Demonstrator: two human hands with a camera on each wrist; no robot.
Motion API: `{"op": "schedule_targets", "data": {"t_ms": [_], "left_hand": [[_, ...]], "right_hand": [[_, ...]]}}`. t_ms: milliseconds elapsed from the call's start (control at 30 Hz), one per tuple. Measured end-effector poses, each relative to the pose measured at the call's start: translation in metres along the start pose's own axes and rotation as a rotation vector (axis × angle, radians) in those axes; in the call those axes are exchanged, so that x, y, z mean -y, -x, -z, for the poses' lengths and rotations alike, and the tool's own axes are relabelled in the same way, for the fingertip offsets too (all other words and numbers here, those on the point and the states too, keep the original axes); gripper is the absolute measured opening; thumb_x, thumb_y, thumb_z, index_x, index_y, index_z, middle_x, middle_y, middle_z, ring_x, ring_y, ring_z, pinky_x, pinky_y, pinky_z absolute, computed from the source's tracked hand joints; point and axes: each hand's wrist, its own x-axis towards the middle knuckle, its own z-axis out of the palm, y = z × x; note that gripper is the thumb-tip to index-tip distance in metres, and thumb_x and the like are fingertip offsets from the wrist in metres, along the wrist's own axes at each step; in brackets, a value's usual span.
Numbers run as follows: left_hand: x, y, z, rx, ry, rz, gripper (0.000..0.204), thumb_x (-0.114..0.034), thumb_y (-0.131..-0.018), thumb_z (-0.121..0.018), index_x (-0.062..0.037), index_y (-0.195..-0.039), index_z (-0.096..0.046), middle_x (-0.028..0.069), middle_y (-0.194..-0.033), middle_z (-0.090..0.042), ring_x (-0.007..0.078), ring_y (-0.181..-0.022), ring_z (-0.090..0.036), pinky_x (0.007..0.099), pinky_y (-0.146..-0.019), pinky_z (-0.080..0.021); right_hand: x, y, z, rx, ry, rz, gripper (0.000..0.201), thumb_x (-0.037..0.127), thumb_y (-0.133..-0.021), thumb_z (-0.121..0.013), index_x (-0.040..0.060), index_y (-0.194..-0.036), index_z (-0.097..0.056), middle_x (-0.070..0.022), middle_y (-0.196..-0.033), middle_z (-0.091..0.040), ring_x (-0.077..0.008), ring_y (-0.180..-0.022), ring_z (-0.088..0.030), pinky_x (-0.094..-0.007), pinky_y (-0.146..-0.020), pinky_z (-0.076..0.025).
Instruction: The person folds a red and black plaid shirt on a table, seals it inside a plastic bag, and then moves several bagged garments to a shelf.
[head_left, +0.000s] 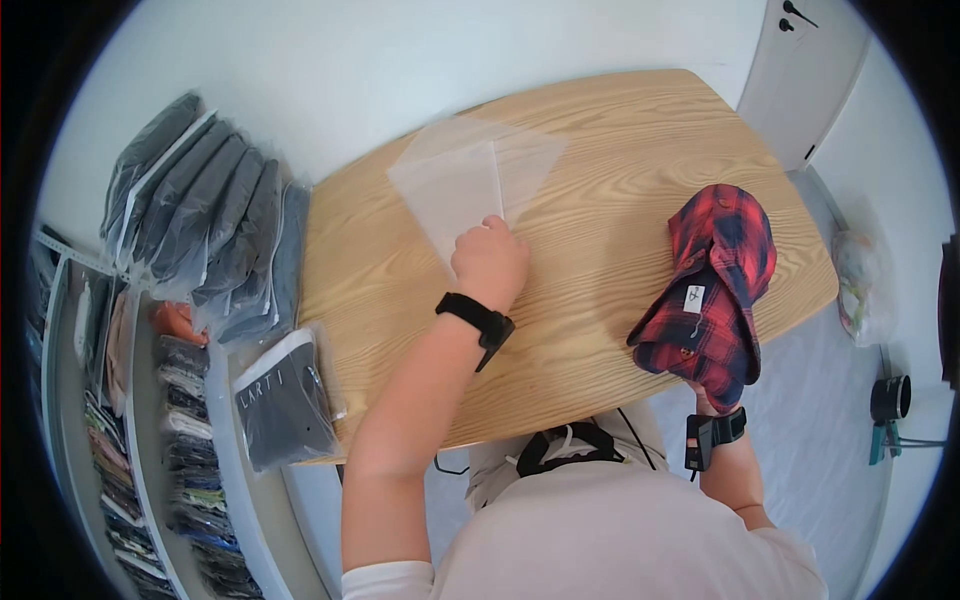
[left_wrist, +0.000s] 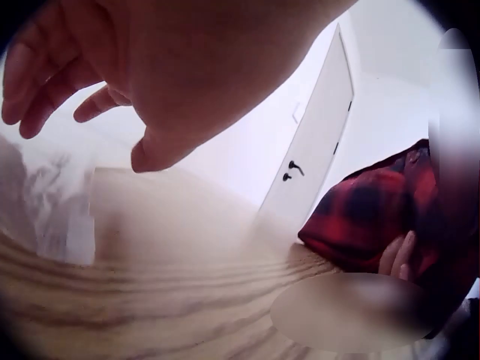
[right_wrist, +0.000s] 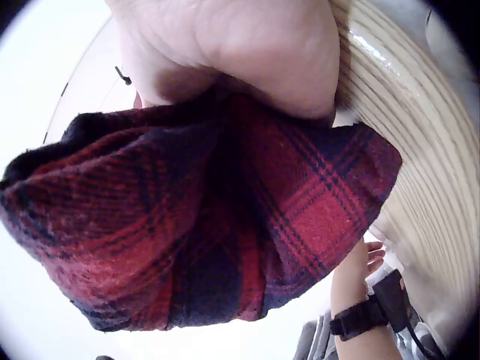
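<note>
A clear plastic bag (head_left: 450, 175) lies flat on the wooden table (head_left: 600, 130). Over its near end is my left hand (head_left: 490, 262); the left wrist view shows its fingers loosely bent and the thumb (left_wrist: 150, 154) apart from them, nothing pinched between. At the table's right front edge my right hand (right_wrist: 240, 52) grips a folded red and navy plaid shirt (head_left: 735, 240), held up with its collar and white label (head_left: 694, 299) showing. The bunched cloth covers most of the right fingers in the head view.
Packed dark garments in clear bags (head_left: 200, 190) are stacked left of the table, above shelves (head_left: 190, 450) of bagged clothes. A bagged dark garment with white lettering (head_left: 285, 400) sits at the table's left front corner. A door (head_left: 805, 70) stands beyond the far right corner.
</note>
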Motion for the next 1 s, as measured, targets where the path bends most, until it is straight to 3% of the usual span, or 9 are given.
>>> {"op": "schedule_targets", "data": {"t_ms": [267,333,400,467,600,667,767,867,1000], "left_hand": [[0.040,-0.032,-0.052,-0.098,-0.048,0.006,0.038,-0.013,-0.084,-0.052,0.0100,-0.114,-0.050,0.0194,-0.075,-0.065,0.0281,-0.068,-0.066,0.0357,-0.064,-0.053],[0.064,-0.039,-0.037,-0.026,0.220,-0.080,0.031,-0.010,-0.084,-0.050,0.0066,-0.110,-0.052,0.0146,-0.069,-0.063,0.0221,-0.065,-0.065,0.0340,-0.058,-0.051],[0.078,-0.013,-0.020,-0.215,1.153,0.263,0.019,-0.012,-0.089,-0.047,0.0015,-0.102,-0.055,0.0083,-0.065,-0.060,0.0170,-0.061,-0.061,0.0336,-0.057,-0.050],[0.102,0.012,-0.020,-0.427,1.554,0.290,0.018,-0.017,-0.095,-0.046,-0.0018,-0.094,-0.055,0.0050,-0.069,-0.059,0.0148,-0.062,-0.059,0.0317,-0.061,-0.050],[0.105,0.080,-0.022,-0.584,1.888,0.337,0.020,-0.020,-0.097,-0.045,-0.0036,-0.093,-0.056,0.0053,-0.077,-0.062,0.0153,-0.070,-0.061,0.0292,-0.065,-0.051],[0.103,0.109,-0.032,-0.248,2.168,0.639,0.014,-0.015,-0.095,-0.049,-0.0028,-0.095,-0.057,0.0081,-0.085,-0.064,0.0144,-0.076,-0.062,0.0255,-0.067,-0.053],[0.100,0.133,-0.032,0.058,1.988,0.545,0.015,-0.014,-0.094,-0.050,-0.0018,-0.095,-0.057,0.0101,-0.089,-0.065,0.0172,-0.082,-0.065,0.0253,-0.071,-0.054],[0.104,0.135,-0.032,0.127,2.117,0.540,0.016,-0.015,-0.094,-0.050,-0.0013,-0.097,-0.059,0.0132,-0.094,-0.066,0.0176,-0.082,-0.065,0.0255,-0.069,-0.054],[0.036,0.151,-0.011,0.331,2.276,0.509,0.019,-0.016,-0.093,-0.052,0.0001,-0.099,-0.060,0.0137,-0.096,-0.067,0.0174,-0.079,-0.066,0.0262,-0.068,-0.054]], "right_hand": [[0.002,0.006,0.002,-0.038,-0.015,0.021,0.036,0.027,-0.094,-0.051,0.0070,-0.123,-0.048,-0.0076,-0.116,-0.058,-0.0206,-0.103,-0.058,-0.0364,-0.091,-0.048],[-0.001,0.005,-0.002,-0.040,-0.025,0.028,0.036,0.027,-0.094,-0.051,0.0070,-0.123,-0.048,-0.0077,-0.116,-0.058,-0.0206,-0.102,-0.058,-0.0364,-0.091,-0.048],[0.001,0.007,0.000,-0.044,-0.031,0.034,0.036,0.027,-0.094,-0.051,0.0069,-0.123,-0.048,-0.0077,-0.116,-0.059,-0.0207,-0.102,-0.058,-0.0363,-0.091,-0.048],[-0.001,0.007,-0.003,-0.046,-0.035,0.039,0.036,0.026,-0.094,-0.051,0.0069,-0.123,-0.048,-0.0077,-0.116,-0.059,-0.0207,-0.102,-0.058,-0.0363,-0.091,-0.048],[0.006,0.010,0.004,-0.036,-0.047,0.014,0.036,0.026,-0.094,-0.051,0.0068,-0.123,-0.048,-0.0078,-0.116,-0.059,-0.0207,-0.102,-0.058,-0.0363,-0.091,-0.048],[0.001,0.000,-0.005,-0.032,-0.060,-0.004,0.036,0.026,-0.094,-0.051,0.0067,-0.123,-0.048,-0.0078,-0.115,-0.059,-0.0207,-0.102,-0.058,-0.0363,-0.090,-0.048],[0.006,0.007,0.000,-0.029,-0.073,-0.023,0.036,0.026,-0.094,-0.051,0.0067,-0.123,-0.048,-0.0078,-0.115,-0.059,-0.0208,-0.102,-0.058,-0.0362,-0.090,-0.048],[0.003,0.002,-0.004,-0.030,-0.064,-0.027,0.036,0.026,-0.094,-0.051,0.0066,-0.123,-0.048,-0.0079,-0.115,-0.059,-0.0208,-0.102,-0.059,-0.0362,-0.090,-0.048],[0.000,0.003,-0.006,-0.039,-0.045,-0.032,0.036,0.026,-0.094,-0.051,0.0065,-0.123,-0.049,-0.0079,-0.115,-0.059,-0.0208,-0.101,-0.059,-0.0362,-0.090,-0.048]]}}
